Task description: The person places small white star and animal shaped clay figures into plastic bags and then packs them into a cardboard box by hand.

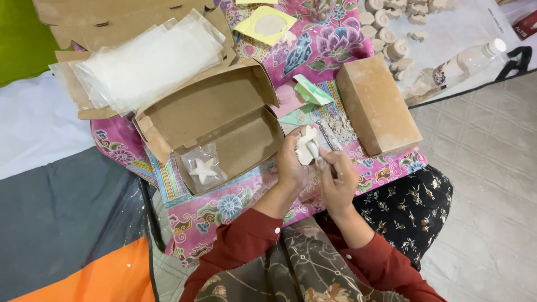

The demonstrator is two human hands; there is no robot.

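Currently we've got a white plaster piece (307, 146) gripped in our left hand (291, 165), over the floral cloth (224, 210). Right hand (338, 179) pinches a thin tool (326, 136) against it. Open cardboard box (224, 126) just left, bagged white star (203, 169) inside; closed box (377, 106) right.

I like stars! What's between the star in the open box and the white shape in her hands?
In the head view: the cardboard box's front wall and patterned cloth.
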